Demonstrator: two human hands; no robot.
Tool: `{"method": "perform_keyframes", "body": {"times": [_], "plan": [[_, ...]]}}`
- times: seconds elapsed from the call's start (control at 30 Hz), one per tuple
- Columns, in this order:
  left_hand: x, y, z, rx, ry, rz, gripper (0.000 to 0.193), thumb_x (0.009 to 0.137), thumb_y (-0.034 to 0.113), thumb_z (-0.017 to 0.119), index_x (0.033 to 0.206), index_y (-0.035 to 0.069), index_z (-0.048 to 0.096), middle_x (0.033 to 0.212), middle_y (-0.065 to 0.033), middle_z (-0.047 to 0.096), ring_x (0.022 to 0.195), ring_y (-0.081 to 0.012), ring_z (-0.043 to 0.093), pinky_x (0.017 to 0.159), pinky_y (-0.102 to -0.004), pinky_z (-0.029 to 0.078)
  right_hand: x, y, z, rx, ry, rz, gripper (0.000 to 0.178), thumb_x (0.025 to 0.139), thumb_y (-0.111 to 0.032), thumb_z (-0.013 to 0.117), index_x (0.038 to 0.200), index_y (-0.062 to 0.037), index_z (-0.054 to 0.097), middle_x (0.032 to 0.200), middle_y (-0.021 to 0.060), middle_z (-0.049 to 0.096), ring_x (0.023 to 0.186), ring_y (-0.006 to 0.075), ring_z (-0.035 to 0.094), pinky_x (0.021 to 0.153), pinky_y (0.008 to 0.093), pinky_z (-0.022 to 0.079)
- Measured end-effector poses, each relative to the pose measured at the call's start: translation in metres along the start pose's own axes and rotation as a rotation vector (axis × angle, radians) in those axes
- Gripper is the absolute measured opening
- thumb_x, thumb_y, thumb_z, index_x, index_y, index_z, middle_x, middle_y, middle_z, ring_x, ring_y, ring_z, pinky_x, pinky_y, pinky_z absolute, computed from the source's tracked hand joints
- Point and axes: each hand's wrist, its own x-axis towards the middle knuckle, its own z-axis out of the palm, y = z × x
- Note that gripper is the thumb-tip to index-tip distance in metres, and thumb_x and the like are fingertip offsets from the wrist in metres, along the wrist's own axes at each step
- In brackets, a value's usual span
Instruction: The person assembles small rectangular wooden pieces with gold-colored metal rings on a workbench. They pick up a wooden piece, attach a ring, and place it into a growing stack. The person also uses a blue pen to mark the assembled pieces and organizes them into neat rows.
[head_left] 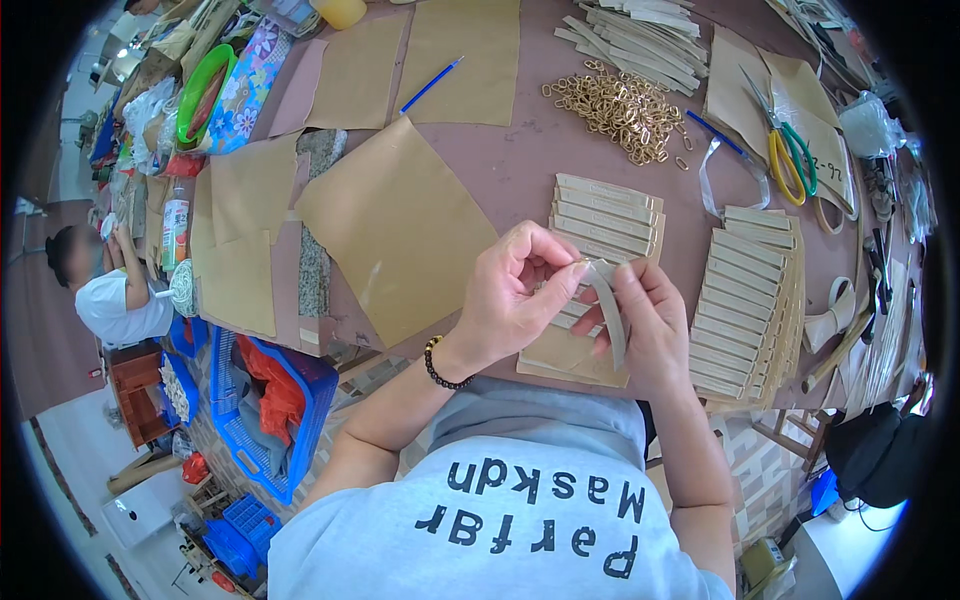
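Note:
Close to the table's front edge, both my hands meet around one short pale strip, which curves down between them. My left hand is closed, thumb and forefinger pinching the strip's upper end, where a small gold-coloured glint shows. My right hand is closed too, thumb and fingers on the strip just beside that end. Beyond and beneath them lies a brown card with pale strips in rows. To the right, overlapping cards carry more such strips. A heap of gold-coloured oval links lies farther back.
Scissors with yellow and green handles lie back right, near a blue pen. Loose strips are heaped at the back. Brown sheets cover the left. A blue basket stands below; another person is far left.

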Motion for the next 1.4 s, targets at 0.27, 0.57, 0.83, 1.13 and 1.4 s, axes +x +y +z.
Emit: {"method": "perform_keyframes", "body": {"times": [0.27,0.57,0.83,1.13,1.4], "plan": [[-0.014,0.002,0.003,-0.02,0.041,0.027,0.015,0.088,-0.007,0.061,0.094,0.001,0.05,0.099,-0.0112,0.06,0.081,-0.0076,0.059,0.07,-0.0208,0.051,-0.001,0.006,0.011,-0.278,0.112,-0.152,0.028,0.104,-0.026,0.043,0.093,-0.0017,0.05,0.08,0.0093,0.064,0.058,0.0117,0.063,0.043,0.0213,0.043],[-0.021,0.003,-0.001,0.008,0.089,-0.013,0.014,0.088,-0.005,0.064,0.095,0.002,0.053,0.098,-0.0082,0.06,0.084,-0.0076,0.059,0.072,-0.02,0.05,-0.01,0.0,0.007,-0.154,0.045,-0.205,0.02,0.092,-0.008,0.061,0.097,-0.0054,0.042,0.079,0.0069,0.06,0.055,0.0091,0.057,0.046,0.0185,0.044],[-0.021,0.0,-0.006,0.038,0.133,0.067,0.01,0.089,-0.001,0.065,0.098,-0.001,0.06,0.098,-0.0048,0.062,0.083,-0.0072,0.06,0.073,-0.0215,0.051,-0.006,0.006,0.009,-0.4,0.133,-0.26,0.014,0.082,0.0,0.072,0.094,-0.0002,0.063,0.075,0.0002,0.063,0.059,0.0024,0.052,0.049,0.0182,0.042],[-0.019,0.001,-0.008,-0.054,0.156,-0.081,0.01,0.088,-0.003,0.065,0.096,-0.005,0.061,0.088,-0.0084,0.067,0.081,-0.0122,0.067,0.072,-0.0239,0.056,-0.005,0.004,0.014,-0.599,0.138,-0.481,0.01,0.083,0.0,0.071,0.091,0.0006,0.065,0.077,0.0025,0.065,0.064,0.0021,0.055,0.054,0.0184,0.044],[-0.019,-0.002,-0.01,0.282,0.167,0.041,0.007,0.086,-0.006,0.064,0.092,-0.006,0.062,0.086,-0.0096,0.068,0.081,-0.0136,0.069,0.072,-0.0235,0.057,-0.007,0.008,0.015,-0.711,0.129,-0.578,0.009,0.083,0.002,0.068,0.091,0.0008,0.064,0.074,0.0075,0.064,0.061,0.0057,0.06,0.055,0.021,0.049]]}}
